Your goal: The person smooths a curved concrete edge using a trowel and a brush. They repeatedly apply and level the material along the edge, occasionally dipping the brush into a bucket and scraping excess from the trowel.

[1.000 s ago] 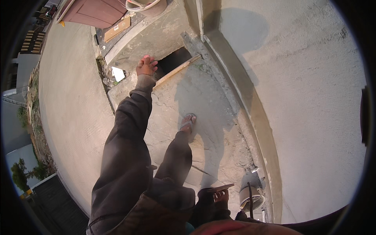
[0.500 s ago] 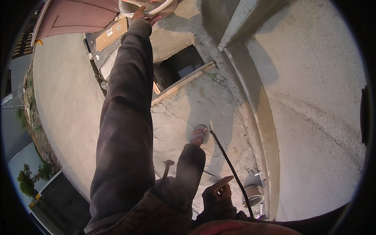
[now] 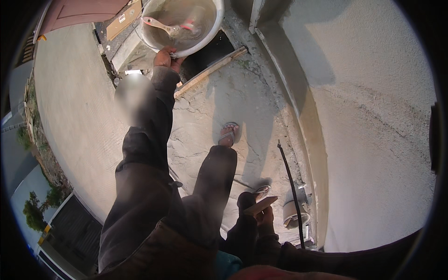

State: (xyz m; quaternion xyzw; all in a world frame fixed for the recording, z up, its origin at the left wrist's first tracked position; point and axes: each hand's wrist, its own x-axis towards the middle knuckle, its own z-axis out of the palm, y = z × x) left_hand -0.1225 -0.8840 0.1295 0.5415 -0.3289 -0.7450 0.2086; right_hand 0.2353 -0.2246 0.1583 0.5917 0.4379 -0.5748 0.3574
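Note:
My left hand grips the near rim of a round white bucket at the top of the view. Murky grey liquid lies inside it. A brush with a pale handle leans in the liquid, and beside it shows something red that I cannot make out. Low in the view, my right hand is closed around a flat, tan, board-like piece; its exact kind is unclear. The fingers on its underside are partly hidden.
Under the bucket is a dark square opening in the floor, edged by a wooden strip. A plastered wall rises at the right. Near its foot are a thin dark rod and a small bucket. Cardboard lies at upper left.
My left hand and the white bucket have come nearer and lower in view, showing the liquid and brush inside. My right hand has moved slightly up with the flat piece.

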